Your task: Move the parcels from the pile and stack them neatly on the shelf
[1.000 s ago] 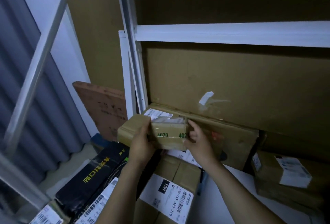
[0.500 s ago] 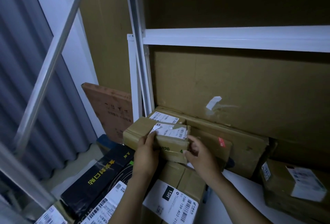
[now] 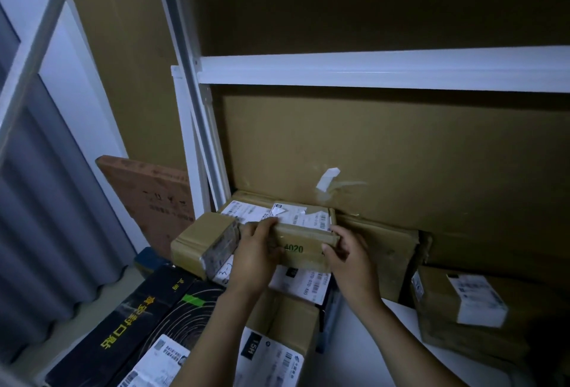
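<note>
Parcel (image 3: 303,246) sits clamped between my left hand (image 3: 256,252) and right hand (image 3: 348,258), fingers (image 3: 329,248) curled round both ends, so I can square it on the shelf (image 3: 382,73) stack.

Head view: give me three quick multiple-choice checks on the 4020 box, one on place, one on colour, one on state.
1. Where is the 4020 box?
A. on the upper white shelf rail
B. low at the shelf's left end, beside the white upright
C. on the black carton

2. What colour is the printed 4020?
A. green
B. red
C. white

3. How is the box held?
A. left hand alone
B. by neither hand
C. both hands, one at each end

Answers:
1 B: it sits low next to the white upright, well below the upper white shelf rail.
2 A: the digits on its front face read green.
3 C: the left hand grips its left end, and the right hand its right.
</note>
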